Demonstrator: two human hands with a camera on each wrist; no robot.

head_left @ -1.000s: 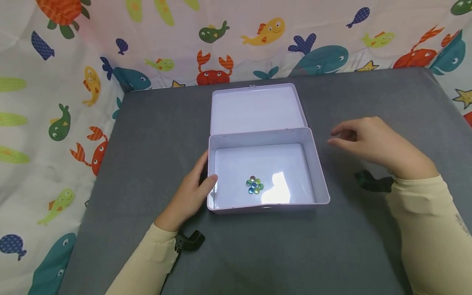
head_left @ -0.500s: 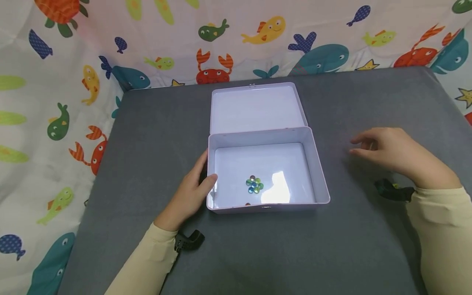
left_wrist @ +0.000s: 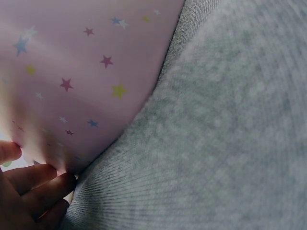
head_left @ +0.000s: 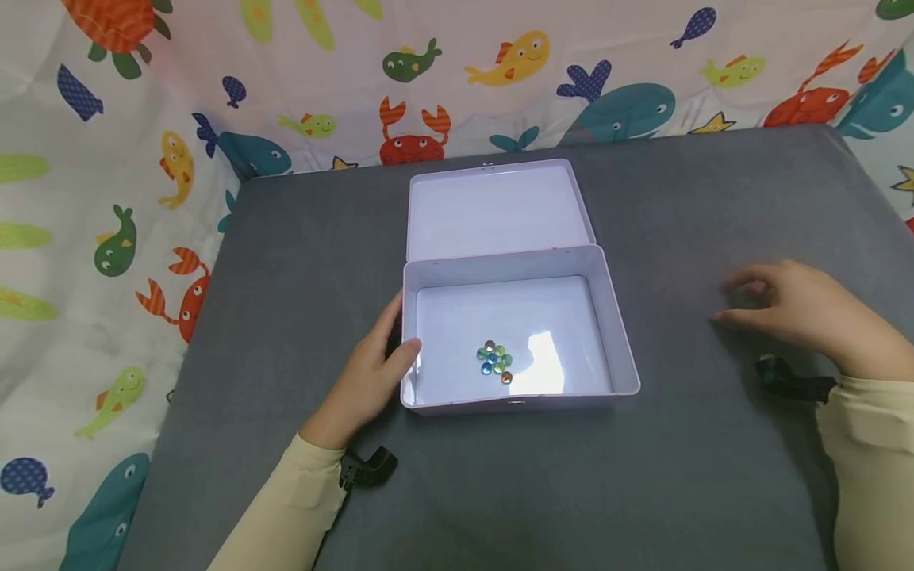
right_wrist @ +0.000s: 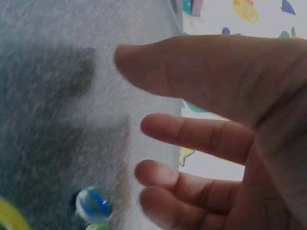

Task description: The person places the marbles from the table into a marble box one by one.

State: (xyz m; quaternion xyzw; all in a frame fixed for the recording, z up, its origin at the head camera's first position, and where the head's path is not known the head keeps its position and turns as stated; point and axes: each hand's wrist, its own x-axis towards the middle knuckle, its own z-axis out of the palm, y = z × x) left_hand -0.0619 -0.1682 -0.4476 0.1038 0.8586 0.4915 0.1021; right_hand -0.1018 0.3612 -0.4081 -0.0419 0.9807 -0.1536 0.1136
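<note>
A pale lilac metal box [head_left: 621, 341] stands on the grey cloth, its lid [head_left: 500, 208] laid back. Several glass marbles [head_left: 493, 358] cluster on its floor, with an amber marble [head_left: 506, 378] at their front edge. My left hand [head_left: 362, 381] grips the box's left wall, thumb over the rim; in the left wrist view its fingers [left_wrist: 41, 191] touch the star-printed outer side. My right hand [head_left: 807, 313] is to the right of the box, low over the cloth, fingers apart and holding nothing. Near it in the right wrist view lies a blue-white marble [right_wrist: 94, 204].
A green marble [right_wrist: 98, 226] and a yellow round thing [right_wrist: 10, 216] show partly at the bottom of the right wrist view. Behind and left of the cloth-covered table [head_left: 500, 492] hangs a sea-animal curtain [head_left: 321, 71].
My right hand has moved right and toward me, away from the box. The amber marble has come into view in the box and rolled up to the cluster. My left hand stays put.
</note>
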